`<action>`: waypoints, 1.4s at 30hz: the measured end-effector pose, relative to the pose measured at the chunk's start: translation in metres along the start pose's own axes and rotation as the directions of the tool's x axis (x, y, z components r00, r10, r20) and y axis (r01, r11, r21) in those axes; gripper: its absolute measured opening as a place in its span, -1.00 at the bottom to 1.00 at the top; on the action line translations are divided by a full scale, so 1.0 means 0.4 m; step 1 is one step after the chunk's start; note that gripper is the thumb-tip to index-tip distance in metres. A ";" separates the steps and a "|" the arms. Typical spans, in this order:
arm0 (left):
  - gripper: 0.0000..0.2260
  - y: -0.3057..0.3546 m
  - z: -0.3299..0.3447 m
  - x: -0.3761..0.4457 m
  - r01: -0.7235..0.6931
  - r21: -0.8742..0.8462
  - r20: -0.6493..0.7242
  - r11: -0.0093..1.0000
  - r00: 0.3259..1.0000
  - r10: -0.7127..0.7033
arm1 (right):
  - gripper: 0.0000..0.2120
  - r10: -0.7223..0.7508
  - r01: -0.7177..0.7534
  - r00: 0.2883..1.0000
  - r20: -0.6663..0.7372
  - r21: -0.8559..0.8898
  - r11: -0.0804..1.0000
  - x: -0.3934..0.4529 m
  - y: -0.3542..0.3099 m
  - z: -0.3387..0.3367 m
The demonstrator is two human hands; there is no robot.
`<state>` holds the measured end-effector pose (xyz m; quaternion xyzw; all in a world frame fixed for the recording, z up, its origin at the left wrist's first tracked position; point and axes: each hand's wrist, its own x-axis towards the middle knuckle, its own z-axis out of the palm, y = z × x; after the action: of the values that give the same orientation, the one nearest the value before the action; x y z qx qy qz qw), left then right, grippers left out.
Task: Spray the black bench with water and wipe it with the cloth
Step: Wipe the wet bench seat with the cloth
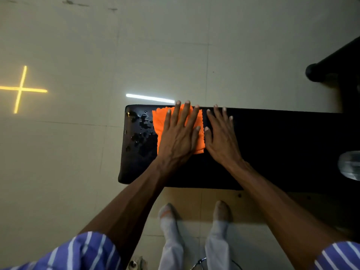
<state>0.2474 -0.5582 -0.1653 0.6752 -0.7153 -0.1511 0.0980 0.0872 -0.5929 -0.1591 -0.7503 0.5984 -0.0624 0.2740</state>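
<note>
A black padded bench (272,149) runs from the middle to the right edge of the head view. Water drops (141,127) glisten on its left end. An orange cloth (158,123) lies flat on the bench just right of the wet patch. My left hand (178,133) presses flat on the cloth with fingers spread. My right hand (221,135) lies flat on the bench, its thumb at the cloth's right edge. A clear spray bottle (349,165) shows partly at the right edge, resting on the bench.
Pale tiled floor surrounds the bench, with a yellow cross (20,89) of light at the left and a white strip reflection (150,98) behind the bench. A dark piece of furniture (335,63) stands at the upper right. My feet (194,213) are just before the bench.
</note>
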 end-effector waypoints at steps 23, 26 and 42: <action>-0.34 -0.121 0.034 -0.138 0.294 0.027 -0.141 0.955 0.947 -0.287 | -0.43 -0.160 0.136 0.986 -0.051 -0.317 0.939 -0.006 -0.007 0.086; -0.36 -0.114 0.038 -0.140 0.326 0.083 -0.139 0.942 0.939 -0.313 | -0.43 -0.160 0.134 0.986 -0.052 -0.332 0.934 -0.006 -0.007 0.090; -0.43 -0.188 0.004 -0.120 0.268 0.106 -0.082 0.958 0.962 -0.260 | -0.41 -0.156 0.122 0.985 -0.071 -0.346 0.930 -0.012 -0.006 0.097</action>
<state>0.3207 -0.5136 -0.1899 0.7738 -0.6227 -0.0983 0.0617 0.1045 -0.5751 -0.1896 -0.8229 0.5580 -0.0136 0.1058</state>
